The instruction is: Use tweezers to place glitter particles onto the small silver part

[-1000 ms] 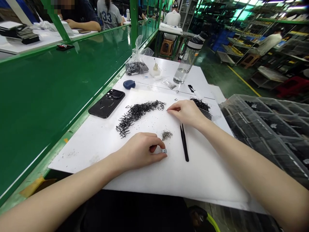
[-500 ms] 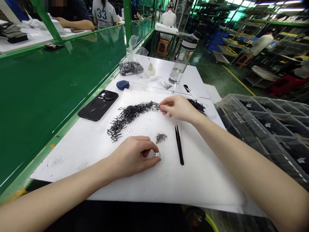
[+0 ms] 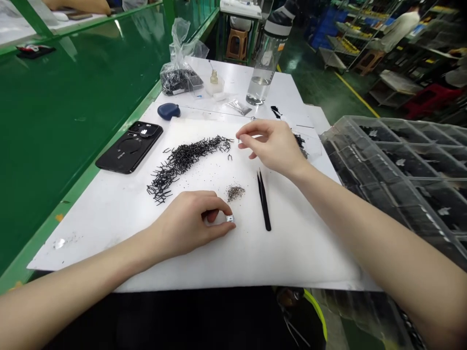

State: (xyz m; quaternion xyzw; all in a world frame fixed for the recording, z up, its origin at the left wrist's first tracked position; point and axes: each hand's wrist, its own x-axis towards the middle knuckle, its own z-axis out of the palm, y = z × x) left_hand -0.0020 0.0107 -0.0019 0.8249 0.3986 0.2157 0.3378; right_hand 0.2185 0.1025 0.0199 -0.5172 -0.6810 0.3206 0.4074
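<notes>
My left hand point(image 3: 193, 221) rests on the white sheet point(image 3: 310, 253), thumb and forefinger pinched on a small silver metal piece point(image 3: 229, 218). My right hand point(image 3: 272, 146) hovers above the sheet, fingers pinched at the right end of a long pile of small black clips point(image 3: 184, 160); what it holds is too small to make out. One loose clip point(image 3: 229, 156) lies just below the pile's end. A little heap of grey specks point(image 3: 235, 192) and black tweezers point(image 3: 263, 199) lie between my hands.
A black phone point(image 3: 129, 146) and a blue case point(image 3: 168, 111) lie at the left. A bag of black parts point(image 3: 178, 78), a small bottle point(image 3: 214, 78) and a water bottle point(image 3: 264, 63) stand at the back. Clear compartment trays point(image 3: 401, 160) sit to the right. A green divider point(image 3: 73, 107) runs along the left.
My right hand went to the end of the clip pile, pinched there and lifted off the sheet. My left hand stayed on the silver piece. The camera tilted down.
</notes>
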